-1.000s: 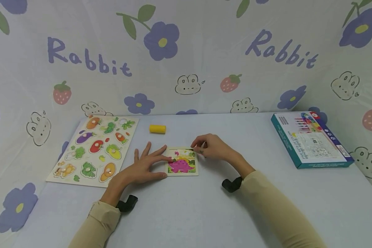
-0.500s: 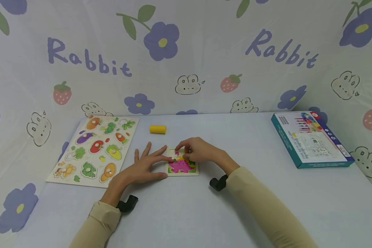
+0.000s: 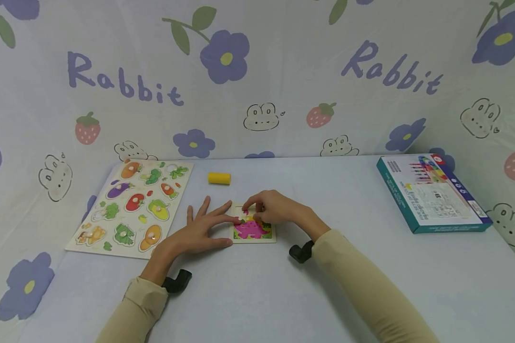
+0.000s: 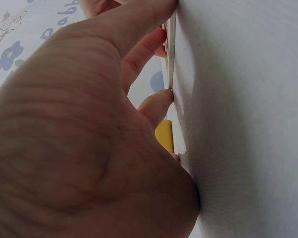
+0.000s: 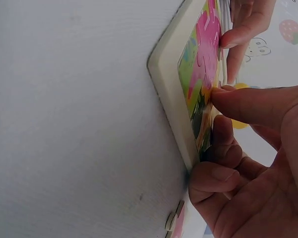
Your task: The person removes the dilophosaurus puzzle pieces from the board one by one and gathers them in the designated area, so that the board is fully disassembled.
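Note:
A small square jigsaw puzzle with a pink dinosaur lies in its pale wooden frame on the white cloth. My left hand has its fingers spread at the puzzle's left side, the index fingertip on the picture and the thumb at the lower left corner. Over the upper part of the picture, my right hand bends its fingers and pinches a puzzle piece against the board; the fingers hide most of that piece. In the right wrist view, the right thumb meets the picture's surface, and a loose pink piece lies beyond the frame.
A vegetable peg-puzzle board lies at the left, close to my left wrist. Behind the small puzzle is a yellow cylinder. A teal-edged flat box sits at the back right. A printed cloth wall closes the rear.
From the puzzle's upper right corner, my right hand has moved left over the upper part of the picture, then stayed there. My left hand keeps its place at the left edge.

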Demonstrator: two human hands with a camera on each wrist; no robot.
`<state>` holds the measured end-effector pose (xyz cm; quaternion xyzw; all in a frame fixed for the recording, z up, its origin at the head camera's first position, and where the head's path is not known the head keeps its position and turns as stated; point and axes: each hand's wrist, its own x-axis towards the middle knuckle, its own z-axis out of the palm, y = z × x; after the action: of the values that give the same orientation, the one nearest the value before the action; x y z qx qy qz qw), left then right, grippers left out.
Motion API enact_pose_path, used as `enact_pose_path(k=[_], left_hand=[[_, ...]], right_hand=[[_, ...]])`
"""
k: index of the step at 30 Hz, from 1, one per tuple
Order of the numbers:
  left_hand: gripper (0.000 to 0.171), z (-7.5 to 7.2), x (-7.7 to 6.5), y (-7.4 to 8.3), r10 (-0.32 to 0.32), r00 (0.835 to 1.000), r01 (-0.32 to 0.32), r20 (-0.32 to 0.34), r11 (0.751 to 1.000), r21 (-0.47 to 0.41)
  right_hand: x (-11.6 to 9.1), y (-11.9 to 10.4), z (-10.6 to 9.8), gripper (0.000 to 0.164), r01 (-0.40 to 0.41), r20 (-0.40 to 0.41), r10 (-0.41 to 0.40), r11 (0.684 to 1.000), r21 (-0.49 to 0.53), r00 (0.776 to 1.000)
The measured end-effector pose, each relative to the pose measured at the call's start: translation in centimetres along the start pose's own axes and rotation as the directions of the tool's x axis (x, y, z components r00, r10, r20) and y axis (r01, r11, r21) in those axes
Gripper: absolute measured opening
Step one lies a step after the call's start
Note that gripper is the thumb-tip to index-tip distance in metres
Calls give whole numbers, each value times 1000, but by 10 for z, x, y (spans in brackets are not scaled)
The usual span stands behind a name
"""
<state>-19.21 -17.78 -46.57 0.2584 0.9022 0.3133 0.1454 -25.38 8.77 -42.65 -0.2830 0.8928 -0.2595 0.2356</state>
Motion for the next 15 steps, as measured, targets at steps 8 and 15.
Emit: enact_pose_path(k=[8,15], left_hand=[[52,0,-1,1,3,1000,-3,-3,1000,-8],[52,-1,-1,1,2,1000,-2,-2,1000,-4]], right_hand=[[2,0,0,34,-8,-5,8,1000,-10,1000],[2,-1,3,33,-10,-39,9,1000,-10,999]])
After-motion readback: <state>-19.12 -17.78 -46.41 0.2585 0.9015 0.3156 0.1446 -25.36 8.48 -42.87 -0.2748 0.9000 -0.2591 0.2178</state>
